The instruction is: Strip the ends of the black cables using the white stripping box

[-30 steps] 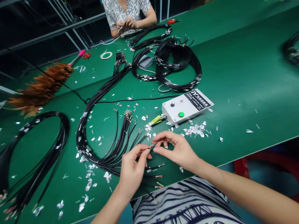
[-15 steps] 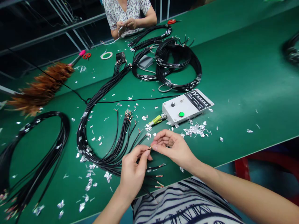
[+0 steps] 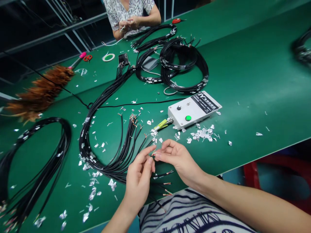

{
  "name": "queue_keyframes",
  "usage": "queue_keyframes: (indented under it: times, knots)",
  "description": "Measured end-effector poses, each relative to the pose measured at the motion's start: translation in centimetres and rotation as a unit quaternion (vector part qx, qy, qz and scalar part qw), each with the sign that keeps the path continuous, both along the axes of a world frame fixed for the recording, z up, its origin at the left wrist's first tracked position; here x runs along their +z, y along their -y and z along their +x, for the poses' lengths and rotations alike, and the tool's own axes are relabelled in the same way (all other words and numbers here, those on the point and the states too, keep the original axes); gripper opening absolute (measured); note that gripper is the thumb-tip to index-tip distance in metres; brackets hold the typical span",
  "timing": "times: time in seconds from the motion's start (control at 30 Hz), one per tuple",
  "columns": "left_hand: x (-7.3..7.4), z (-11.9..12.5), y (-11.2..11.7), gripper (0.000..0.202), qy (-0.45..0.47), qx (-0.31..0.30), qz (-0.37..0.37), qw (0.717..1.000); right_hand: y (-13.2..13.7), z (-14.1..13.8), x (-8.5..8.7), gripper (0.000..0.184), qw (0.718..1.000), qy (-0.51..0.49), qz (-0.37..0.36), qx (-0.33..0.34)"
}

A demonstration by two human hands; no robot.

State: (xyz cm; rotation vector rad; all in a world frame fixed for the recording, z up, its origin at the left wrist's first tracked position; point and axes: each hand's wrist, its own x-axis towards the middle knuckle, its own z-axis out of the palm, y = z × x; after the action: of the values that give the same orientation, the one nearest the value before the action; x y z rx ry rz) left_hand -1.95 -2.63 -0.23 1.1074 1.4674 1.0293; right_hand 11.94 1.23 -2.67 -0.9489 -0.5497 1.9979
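Note:
Between my two hands is the stripped end of a black cable, its fine coloured wires just showing at the fingertips. My left hand is closed around the cable near this end. From the right, my right hand pinches at the wires with thumb and forefinger. Beside my left hand fans out a bundle of black cables, several with bare copper-coloured ends. More stripped cable ends stick out beneath my hands, near the table edge. How far the held cable runs is hidden by my left hand.
A white box with a green button and a yellow-green clip lies beyond my hands. Foil scraps litter the green table. Coiled cables, a feather duster and red scissors lie farther off. A co-worker sits opposite.
My right hand has shifted slightly left and down, and my left fingers have loosened a little. Thin coloured wires show more clearly between the fingertips. The whole view has moved slightly.

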Motion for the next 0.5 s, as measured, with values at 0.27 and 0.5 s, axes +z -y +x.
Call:
queue_keyframes:
  times: [0.27,0.5]
  knots:
    - [0.58,-0.31,-0.16,0.035,0.028,-0.032,-0.029,0.999,0.38,-0.08,-0.18,0.041,1.0,-0.007,0.019,-0.003]
    - [0.35,-0.49,-0.07,0.029,0.052,-0.026,-0.02,0.998,0.69,-0.61,-0.23,0.038,1.0,-0.022,-0.001,-0.002]
